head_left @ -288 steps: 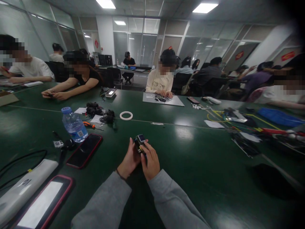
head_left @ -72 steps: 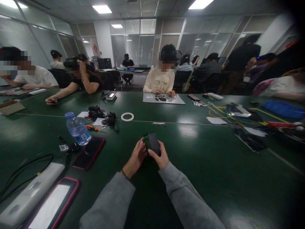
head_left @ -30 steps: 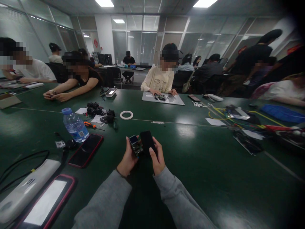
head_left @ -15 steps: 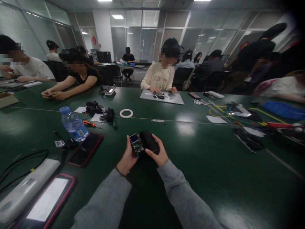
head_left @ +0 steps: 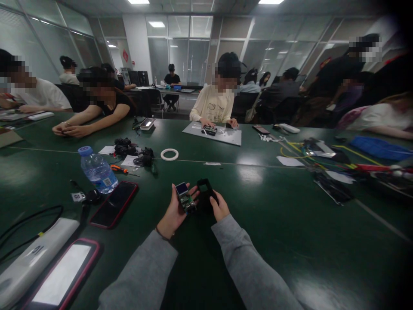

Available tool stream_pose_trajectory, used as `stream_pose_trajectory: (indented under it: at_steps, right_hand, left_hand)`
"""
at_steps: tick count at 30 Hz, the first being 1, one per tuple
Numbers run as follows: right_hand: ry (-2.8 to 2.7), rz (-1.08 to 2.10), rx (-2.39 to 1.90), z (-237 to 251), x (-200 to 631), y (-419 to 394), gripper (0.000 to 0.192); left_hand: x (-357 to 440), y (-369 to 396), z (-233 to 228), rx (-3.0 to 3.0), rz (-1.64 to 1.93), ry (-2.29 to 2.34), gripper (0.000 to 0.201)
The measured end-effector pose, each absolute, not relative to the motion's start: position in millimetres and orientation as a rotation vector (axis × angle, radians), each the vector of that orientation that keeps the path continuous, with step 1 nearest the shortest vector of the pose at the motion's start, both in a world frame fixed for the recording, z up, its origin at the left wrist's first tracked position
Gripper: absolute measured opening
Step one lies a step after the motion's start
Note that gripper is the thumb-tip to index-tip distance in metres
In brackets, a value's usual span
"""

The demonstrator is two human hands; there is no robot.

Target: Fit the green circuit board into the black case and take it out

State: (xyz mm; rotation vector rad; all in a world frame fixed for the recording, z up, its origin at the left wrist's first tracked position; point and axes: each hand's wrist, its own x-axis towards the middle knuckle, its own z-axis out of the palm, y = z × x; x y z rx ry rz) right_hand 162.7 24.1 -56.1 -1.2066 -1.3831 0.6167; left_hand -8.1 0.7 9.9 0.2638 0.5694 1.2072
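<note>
In my left hand (head_left: pixel 172 215) lies a green circuit board (head_left: pixel 188 203) with a small screen at its upper end. The palm is turned up, with the thumb along the board's left edge and fingers behind it. My right hand (head_left: pixel 221 208) grips a black plastic casing (head_left: pixel 206 193) by its right side, the thumb on its face. A window-like opening shows near the casing's top. Board and casing are side by side above the green table, a small gap between them, the left fingertips reaching toward the casing.
To the left are a water bottle (head_left: pixel 98 170), a red-edged phone (head_left: pixel 114 204), a white power bank (head_left: pixel 37 258) and an orange screwdriver (head_left: pixel 120 169). A white tape ring (head_left: pixel 169 154) lies ahead. Across the table a person works over a grey board (head_left: pixel 226 135); cables (head_left: pixel 309 150) lie right.
The black casing has moved slightly right, away from the circuit board, and turned so its opening shows. My left fingers have spread out beside the board.
</note>
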Motion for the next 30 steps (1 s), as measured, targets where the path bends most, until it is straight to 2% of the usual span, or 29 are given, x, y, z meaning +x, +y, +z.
stream_pose_trajectory:
  at_steps: [12, 15, 19, 22, 25, 30]
  right_hand:
    - [-1.423, 0.485, -1.328, -53.6, 168.2, 21.8, 0.040]
    - [-1.399, 0.494, -1.356, -51.8, 167.6, 18.6, 0.047]
    - [-1.574, 0.281, -1.374, -50.8, 168.0, 9.4, 0.074]
    - [-1.688, 0.159, -1.315, -50.0, 179.3, 2.5, 0.066]
    - [-1.611, 0.080, -1.403, -50.5, 221.6, 1.4, 0.059]
    - [-1.349, -0.105, -1.677, -43.6, 363.9, -5.1, 0.075]
  left_hand:
    - [-14.3, 0.4, 10.2, 0.240, 1.216, 0.500, 0.059]
    - [-16.1, 0.5, 10.0, 0.233, 1.219, 0.489, 0.058]
    - [-17.5, 0.6, 8.1, 0.218, 1.225, 0.483, 0.057]
    - [-18.4, 0.3, 6.6, 0.205, 1.224, 0.458, 0.057]
    - [-19.5, 0.0, 5.8, 0.195, 1.220, 0.441, 0.058]
    - [-20.9, -0.4, 5.7, 0.202, 1.207, 0.420, 0.059]
